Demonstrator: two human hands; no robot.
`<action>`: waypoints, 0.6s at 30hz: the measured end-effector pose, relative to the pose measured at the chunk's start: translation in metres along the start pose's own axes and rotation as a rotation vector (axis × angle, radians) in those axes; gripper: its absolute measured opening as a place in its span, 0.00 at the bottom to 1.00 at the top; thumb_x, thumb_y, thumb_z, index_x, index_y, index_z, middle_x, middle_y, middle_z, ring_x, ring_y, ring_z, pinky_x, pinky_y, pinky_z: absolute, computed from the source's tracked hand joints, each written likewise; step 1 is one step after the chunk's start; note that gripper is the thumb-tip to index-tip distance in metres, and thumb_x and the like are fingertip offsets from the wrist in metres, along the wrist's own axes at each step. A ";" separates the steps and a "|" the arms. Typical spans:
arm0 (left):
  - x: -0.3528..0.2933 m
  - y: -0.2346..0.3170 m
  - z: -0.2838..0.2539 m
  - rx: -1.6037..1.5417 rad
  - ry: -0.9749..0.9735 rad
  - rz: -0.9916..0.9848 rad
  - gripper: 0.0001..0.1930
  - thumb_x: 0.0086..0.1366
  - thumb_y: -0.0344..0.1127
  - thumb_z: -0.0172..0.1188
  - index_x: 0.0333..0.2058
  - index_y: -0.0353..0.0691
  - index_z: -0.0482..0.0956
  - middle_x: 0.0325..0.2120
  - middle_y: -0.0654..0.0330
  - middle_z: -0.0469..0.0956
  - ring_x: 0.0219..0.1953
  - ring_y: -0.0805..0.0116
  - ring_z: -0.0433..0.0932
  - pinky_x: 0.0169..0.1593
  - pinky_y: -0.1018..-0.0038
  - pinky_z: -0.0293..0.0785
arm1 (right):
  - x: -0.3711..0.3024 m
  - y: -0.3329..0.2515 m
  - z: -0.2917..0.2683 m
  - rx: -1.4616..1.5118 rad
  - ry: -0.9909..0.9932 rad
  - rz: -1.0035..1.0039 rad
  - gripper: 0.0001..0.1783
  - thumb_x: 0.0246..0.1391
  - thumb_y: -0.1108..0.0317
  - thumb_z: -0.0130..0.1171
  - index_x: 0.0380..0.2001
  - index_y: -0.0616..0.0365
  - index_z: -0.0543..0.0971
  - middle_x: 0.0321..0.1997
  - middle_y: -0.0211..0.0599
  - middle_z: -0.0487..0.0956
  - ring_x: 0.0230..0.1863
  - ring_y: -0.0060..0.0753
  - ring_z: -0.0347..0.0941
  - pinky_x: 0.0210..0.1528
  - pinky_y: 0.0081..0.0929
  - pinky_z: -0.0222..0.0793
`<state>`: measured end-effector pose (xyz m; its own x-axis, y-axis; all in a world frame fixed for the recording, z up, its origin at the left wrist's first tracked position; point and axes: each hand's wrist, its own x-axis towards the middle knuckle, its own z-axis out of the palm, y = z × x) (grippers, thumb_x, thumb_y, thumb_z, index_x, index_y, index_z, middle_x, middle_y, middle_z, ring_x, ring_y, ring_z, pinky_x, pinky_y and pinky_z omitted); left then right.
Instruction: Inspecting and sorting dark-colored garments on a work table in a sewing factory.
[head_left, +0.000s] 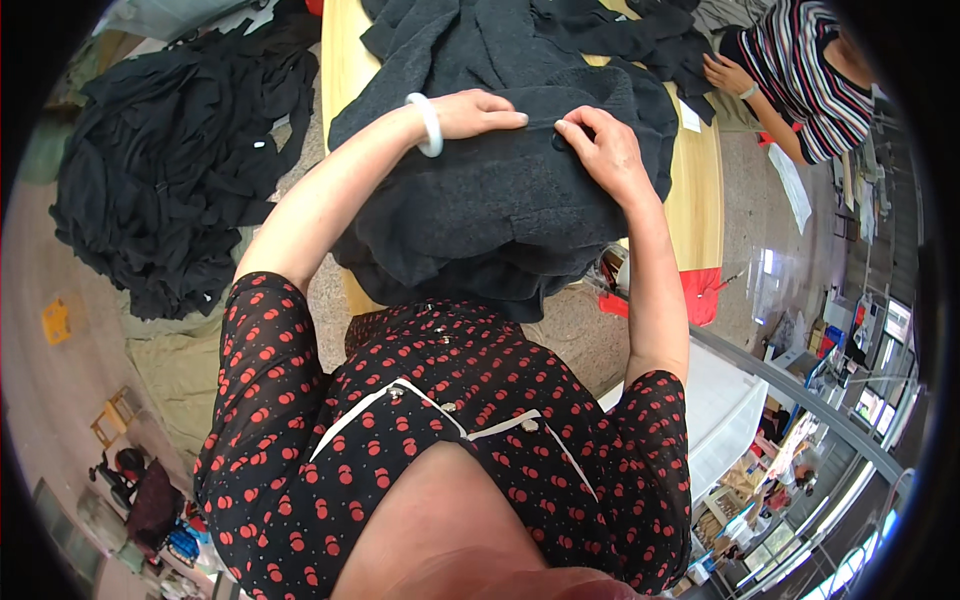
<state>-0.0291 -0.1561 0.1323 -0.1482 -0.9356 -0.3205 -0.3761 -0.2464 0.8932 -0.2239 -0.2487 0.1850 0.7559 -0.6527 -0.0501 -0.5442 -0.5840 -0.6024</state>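
A black, fuzzy knit garment (450, 215) lies spread over the table in front of me, its lower folds hanging at the near edge. My left hand (475, 113) rests on it with the thumb stretched toward the right and the fingers laid along the cloth. A pale bangle (428, 124) circles that wrist. Opposite, my right hand (607, 148) is closed, thumb and bent forefinger pinching at a fold of the garment. Just beside the right thumb is a small dark round button (559, 143). A short gap of cloth separates the two hands.
A large heap of black garments (185, 150) lies to the left. The light wood table (697, 215) shows along its right side. A co-worker in a striped top (800, 75) touches dark cloth at the far right. Red material (703, 295) hangs by the table's near right corner.
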 end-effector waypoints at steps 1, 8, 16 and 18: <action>-0.011 -0.005 -0.002 -0.034 0.058 -0.032 0.22 0.61 0.52 0.46 0.35 0.37 0.75 0.28 0.65 0.73 0.33 0.79 0.69 0.41 0.81 0.64 | 0.001 -0.002 0.004 -0.083 0.017 -0.166 0.13 0.46 0.62 0.56 0.28 0.63 0.75 0.27 0.40 0.75 0.31 0.36 0.71 0.36 0.27 0.65; -0.046 -0.043 -0.008 -0.125 0.049 -0.161 0.24 0.58 0.53 0.48 0.41 0.37 0.75 0.37 0.56 0.76 0.41 0.70 0.72 0.47 0.77 0.64 | 0.003 -0.044 0.048 -0.128 -0.185 -0.529 0.11 0.40 0.65 0.59 0.25 0.62 0.76 0.28 0.42 0.76 0.33 0.43 0.71 0.39 0.34 0.64; -0.042 -0.042 0.003 0.023 0.081 0.016 0.20 0.52 0.47 0.58 0.29 0.32 0.75 0.21 0.55 0.73 0.26 0.71 0.69 0.33 0.73 0.65 | -0.008 -0.053 0.067 -0.302 -0.177 -0.531 0.05 0.44 0.70 0.54 0.25 0.61 0.74 0.22 0.40 0.72 0.30 0.42 0.69 0.39 0.35 0.62; -0.041 -0.041 0.007 0.006 0.160 0.021 0.18 0.52 0.45 0.58 0.29 0.32 0.76 0.21 0.55 0.74 0.26 0.71 0.70 0.34 0.74 0.66 | -0.011 -0.052 0.070 -0.307 -0.106 -0.526 0.04 0.43 0.73 0.52 0.24 0.61 0.73 0.23 0.42 0.72 0.30 0.43 0.69 0.39 0.35 0.62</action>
<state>-0.0143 -0.1058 0.1065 -0.0085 -0.9689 -0.2472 -0.3803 -0.2254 0.8970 -0.1786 -0.1780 0.1612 0.9749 -0.1977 0.1028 -0.1572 -0.9371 -0.3117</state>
